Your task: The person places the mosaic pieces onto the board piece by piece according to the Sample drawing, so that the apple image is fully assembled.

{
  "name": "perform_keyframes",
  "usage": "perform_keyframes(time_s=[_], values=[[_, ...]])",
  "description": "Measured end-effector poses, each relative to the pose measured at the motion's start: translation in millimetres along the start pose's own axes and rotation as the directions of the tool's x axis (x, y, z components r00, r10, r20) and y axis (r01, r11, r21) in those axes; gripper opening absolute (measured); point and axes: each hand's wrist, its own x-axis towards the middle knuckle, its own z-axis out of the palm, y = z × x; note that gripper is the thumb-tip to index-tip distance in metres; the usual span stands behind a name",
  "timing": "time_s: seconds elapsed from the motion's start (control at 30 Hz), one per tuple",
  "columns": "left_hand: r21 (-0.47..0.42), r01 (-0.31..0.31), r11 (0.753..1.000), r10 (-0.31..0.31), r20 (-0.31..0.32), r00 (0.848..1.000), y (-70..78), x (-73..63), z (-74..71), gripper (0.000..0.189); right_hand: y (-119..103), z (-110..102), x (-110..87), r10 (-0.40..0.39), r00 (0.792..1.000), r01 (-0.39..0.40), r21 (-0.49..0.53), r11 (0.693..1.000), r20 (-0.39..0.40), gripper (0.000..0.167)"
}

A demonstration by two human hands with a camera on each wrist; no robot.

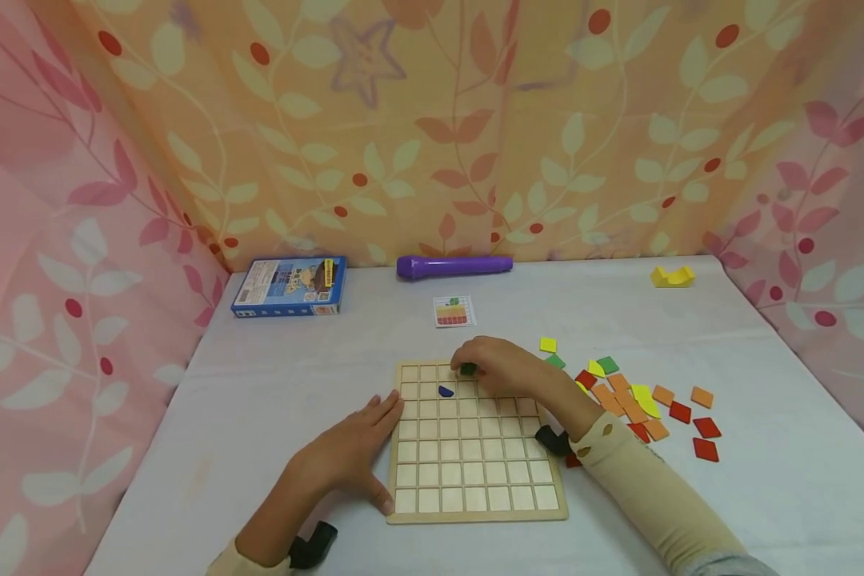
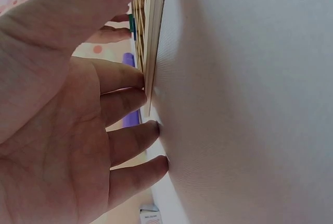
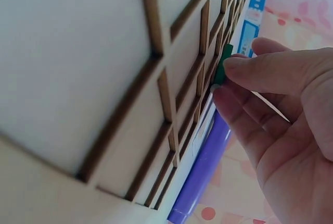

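A wooden grid board (image 1: pixel 475 518) lies on the white table. Along its left edge rests my left hand (image 1: pixel 346 454), fingers extended against the frame and thumb by the near left corner. In the left wrist view two fingertips of the left hand (image 2: pixel 62 151) touch the board's side, and two others meet the tabletop. Over the far rows my right hand (image 1: pixel 504 366) pinches a small green tile (image 3: pixel 223 63) between thumb and fingers. A dark blue piece with a rounded side (image 1: pixel 446 391) sits in a second-row square, left of that tile.
Orange tiles (image 1: pixel 630 406), red, yellow and green ones lie scattered to the board's right. Behind the board are a picture card (image 1: pixel 454 311), a purple microphone-shaped object (image 1: pixel 455 267), a blue box (image 1: pixel 290 286) and a yellow holder (image 1: pixel 673 277). Patterned cloth surrounds the table.
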Motion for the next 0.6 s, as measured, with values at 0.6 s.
perform_keyframes(time_s=[0.6], values=[[-0.001,0.005,1.0,-0.005,0.001,1.0,-1.8,0.4,2.3,0.139,-10.2,0.6,-9.4,-0.017,1.0,0.016,0.028,0.999,0.009,0.03]])
